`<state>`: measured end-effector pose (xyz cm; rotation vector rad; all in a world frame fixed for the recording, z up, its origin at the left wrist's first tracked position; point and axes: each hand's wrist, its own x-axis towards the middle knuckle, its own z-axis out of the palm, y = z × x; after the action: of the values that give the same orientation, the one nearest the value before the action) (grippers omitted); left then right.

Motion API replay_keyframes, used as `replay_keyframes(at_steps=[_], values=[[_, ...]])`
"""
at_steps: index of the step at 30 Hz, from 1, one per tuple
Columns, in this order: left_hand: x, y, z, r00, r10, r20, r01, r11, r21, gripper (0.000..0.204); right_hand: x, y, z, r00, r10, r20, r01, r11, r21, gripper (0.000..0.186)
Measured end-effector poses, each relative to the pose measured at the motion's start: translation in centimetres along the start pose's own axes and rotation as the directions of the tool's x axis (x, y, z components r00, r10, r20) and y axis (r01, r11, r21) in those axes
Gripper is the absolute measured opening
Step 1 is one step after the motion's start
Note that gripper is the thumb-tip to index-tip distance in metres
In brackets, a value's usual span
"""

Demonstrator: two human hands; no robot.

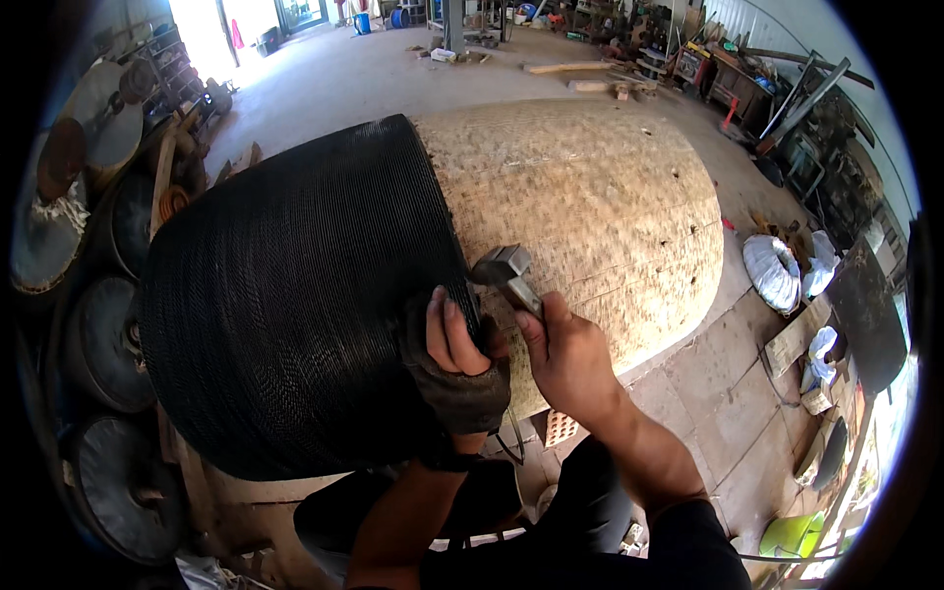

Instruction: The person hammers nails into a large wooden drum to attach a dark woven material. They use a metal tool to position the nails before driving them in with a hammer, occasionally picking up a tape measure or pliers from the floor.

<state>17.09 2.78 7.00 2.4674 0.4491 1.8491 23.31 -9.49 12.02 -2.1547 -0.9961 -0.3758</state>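
Observation:
A large drum lies in front of me. Its left part is wrapped in ridged black windings (305, 295), and its right part is bare, speckled, pale wood (600, 206). My left hand (457, 379), in a dark fingerless glove, is closed at the edge of the windings with its fingers curled. Something dark shows by those fingers, but I cannot make out what they grip. My right hand (580, 364) is closed round the handle of a hammer (503, 265). The hammer's metal head hangs just above the windings' edge, close to my left fingertips. Below my left hand a thin dark strand (515, 441) dangles.
Several dark round discs (123, 487) line the left side beside a wooden beam (192, 501). On the right are a white wrapped ring (771, 273), a dark board (865, 315) and a green bucket (793, 536). Timber pieces (570, 68) lie on the far floor.

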Motion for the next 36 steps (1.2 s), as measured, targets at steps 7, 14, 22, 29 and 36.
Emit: replay_keyframes(at_steps=[7,14,22,29,36], values=[[0.4,-0.11,-0.23,1.0,-0.006,0.009,0.006,1.0,-0.016,0.062,0.01,-0.85,-0.39,1.0,0.013,-0.016,-0.013,0.999,0.034,0.022],[0.23,0.12,0.04,0.999,-0.014,-0.035,0.014,1.0,0.014,0.047,-0.19,-0.56,-0.15,0.999,0.029,0.017,-0.03,0.999,0.015,0.022],[0.63,0.2,0.03,0.999,-0.031,-0.027,0.03,0.999,-0.013,0.047,0.08,-0.26,0.23,0.999,-0.026,-0.029,0.025,0.999,-0.034,0.023],[0.22,-0.06,0.5,0.997,-0.022,-0.073,0.022,1.0,0.005,0.044,0.06,-0.45,0.16,1.0,-0.019,0.003,0.019,0.995,-0.094,0.022],[0.19,0.07,0.26,0.997,-0.04,-0.068,0.039,0.999,-0.015,0.044,-0.2,-0.74,-0.16,0.999,-0.05,-0.002,0.05,0.99,-0.131,0.021]])
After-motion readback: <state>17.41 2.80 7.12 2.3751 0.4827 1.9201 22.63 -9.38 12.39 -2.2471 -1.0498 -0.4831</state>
